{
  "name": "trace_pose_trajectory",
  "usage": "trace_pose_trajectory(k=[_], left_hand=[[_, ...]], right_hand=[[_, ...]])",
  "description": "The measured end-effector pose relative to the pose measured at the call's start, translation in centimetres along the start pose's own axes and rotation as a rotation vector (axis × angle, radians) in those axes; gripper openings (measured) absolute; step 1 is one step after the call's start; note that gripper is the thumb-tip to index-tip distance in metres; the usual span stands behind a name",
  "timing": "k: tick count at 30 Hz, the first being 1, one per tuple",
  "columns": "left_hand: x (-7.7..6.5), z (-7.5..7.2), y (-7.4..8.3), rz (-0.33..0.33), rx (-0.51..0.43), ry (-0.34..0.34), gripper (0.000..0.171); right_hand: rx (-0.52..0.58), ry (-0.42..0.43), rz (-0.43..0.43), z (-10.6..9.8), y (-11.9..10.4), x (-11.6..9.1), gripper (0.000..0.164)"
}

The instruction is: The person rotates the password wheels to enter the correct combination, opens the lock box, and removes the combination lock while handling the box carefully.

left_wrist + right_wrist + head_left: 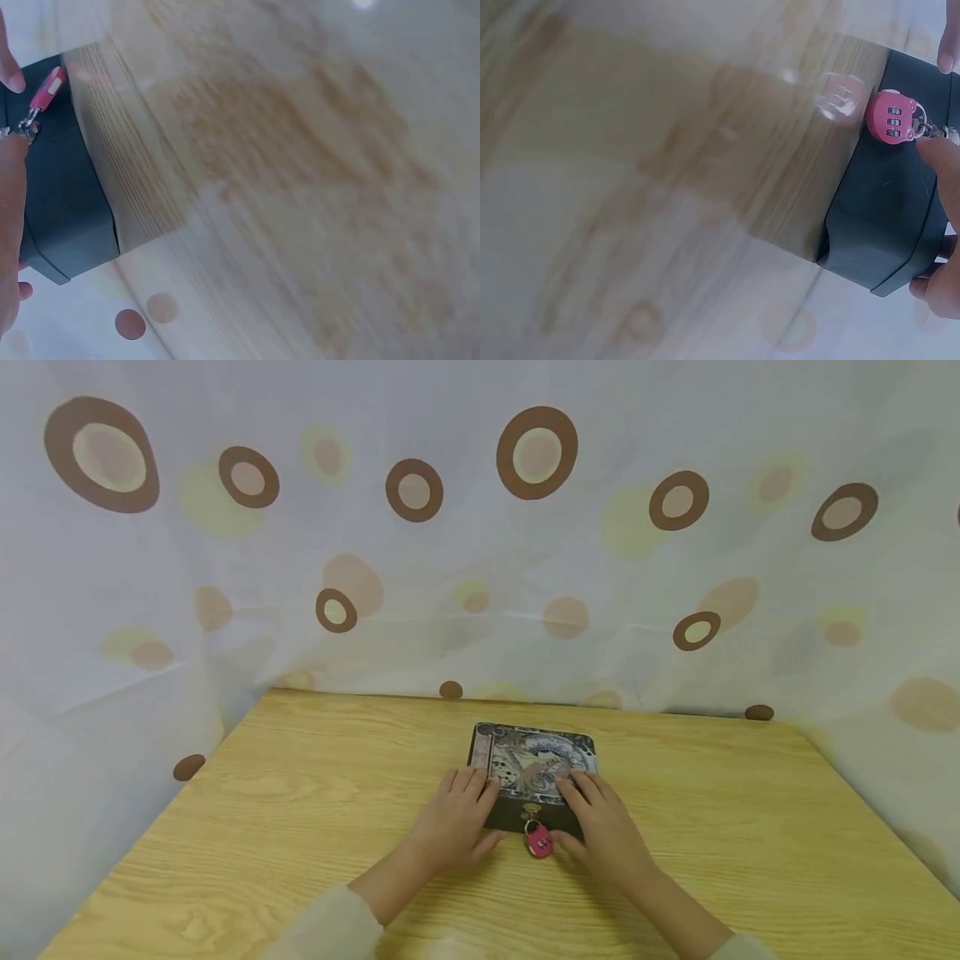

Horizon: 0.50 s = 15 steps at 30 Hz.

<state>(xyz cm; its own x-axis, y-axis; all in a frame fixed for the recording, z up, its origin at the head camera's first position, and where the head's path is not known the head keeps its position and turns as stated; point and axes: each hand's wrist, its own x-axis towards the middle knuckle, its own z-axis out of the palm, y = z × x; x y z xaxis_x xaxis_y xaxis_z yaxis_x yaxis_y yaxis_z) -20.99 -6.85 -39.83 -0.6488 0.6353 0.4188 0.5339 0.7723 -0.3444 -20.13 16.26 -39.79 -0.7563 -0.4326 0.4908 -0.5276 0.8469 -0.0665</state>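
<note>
A dark box (536, 768) with a printed picture lid sits on the wooden table. From the gold-coloured latch (532, 810) on its front hangs a pink combination padlock (539, 841). My left hand (456, 818) grips the box by its left front corner, fingers over the lid and thumb low at the front. At the right corner my right hand (603, 827) holds it too, its thumb tip close beside the padlock. In the right wrist view the padlock's (890, 117) number dials face out, and fingertips show round the box's end. The left wrist view shows the dark front (67, 180).
Light wood table top (300, 793) spreads out on both sides of the box. Behind it and along the sides hangs a pale cloth (465, 552) with brown and yellow circles, meeting the table's far edge.
</note>
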Motion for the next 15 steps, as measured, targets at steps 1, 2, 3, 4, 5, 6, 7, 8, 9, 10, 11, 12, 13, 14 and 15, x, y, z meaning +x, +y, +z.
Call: trace_pose_trajectory(k=[1, 2, 3, 4, 5, 6, 7, 8, 9, 10, 11, 12, 13, 14, 15], left_hand=[[-0.02, -0.03, -0.01, -0.001, 0.004, 0.001, 0.061], [-0.05, -0.02, -0.02, -0.001, 0.007, 0.001, 0.061], [-0.08, 0.0, -0.02, -0.002, 0.012, 0.0, 0.062], [-0.09, 0.0, -0.02, -0.003, 0.015, -0.001, 0.062], [-0.11, 0.0, -0.02, -0.004, 0.02, -0.001, 0.062], [-0.13, -0.05, -0.02, -0.005, 0.024, 0.0, 0.062], [-0.17, -0.08, -0.02, -0.008, 0.026, 0.001, 0.062], [-0.21, -0.08, -0.03, -0.009, 0.03, 0.002, 0.063], [-0.24, -0.09, -0.03, -0.011, 0.031, 0.002, 0.063], [-0.27, -0.09, -0.04, -0.012, 0.033, 0.002, 0.063], [-0.32, -0.11, -0.04, -0.014, 0.033, 0.004, 0.063], [-0.35, -0.08, -0.05, -0.015, 0.032, 0.004, 0.063], [-0.41, -0.09, -0.04, -0.016, 0.031, 0.006, 0.063], [-0.45, -0.08, -0.04, -0.018, 0.032, 0.009, 0.063], [-0.5, -0.08, -0.03, -0.019, 0.03, 0.015, 0.063]], right_hand=[[0.004, -0.001, 0.0, 0.03, -0.02, 0.02, 0.065], [0.007, -0.004, 0.001, 0.06, -0.02, 0.06, 0.065], [0.009, -0.005, 0.001, 0.07, -0.05, 0.09, 0.065], [0.012, -0.01, 0.003, 0.09, -0.07, 0.12, 0.065], [0.014, -0.014, 0.004, 0.1, -0.08, 0.15, 0.065], [0.014, -0.017, 0.005, 0.11, -0.1, 0.18, 0.065], [0.015, -0.023, 0.01, 0.14, -0.09, 0.2, 0.065], [0.016, -0.025, 0.01, 0.16, -0.11, 0.22, 0.065], [0.017, -0.026, 0.01, 0.18, -0.11, 0.24, 0.065], [0.017, -0.029, 0.011, 0.2, -0.12, 0.25, 0.065], [0.018, -0.03, 0.011, 0.23, -0.14, 0.26, 0.065], [0.018, -0.03, 0.011, 0.22, -0.17, 0.28, 0.065], [0.02, -0.031, 0.01, 0.23, -0.19, 0.3, 0.065], [0.022, -0.031, 0.008, 0.22, -0.24, 0.33, 0.065], [0.022, -0.031, 0.006, 0.22, -0.27, 0.36, 0.066]])
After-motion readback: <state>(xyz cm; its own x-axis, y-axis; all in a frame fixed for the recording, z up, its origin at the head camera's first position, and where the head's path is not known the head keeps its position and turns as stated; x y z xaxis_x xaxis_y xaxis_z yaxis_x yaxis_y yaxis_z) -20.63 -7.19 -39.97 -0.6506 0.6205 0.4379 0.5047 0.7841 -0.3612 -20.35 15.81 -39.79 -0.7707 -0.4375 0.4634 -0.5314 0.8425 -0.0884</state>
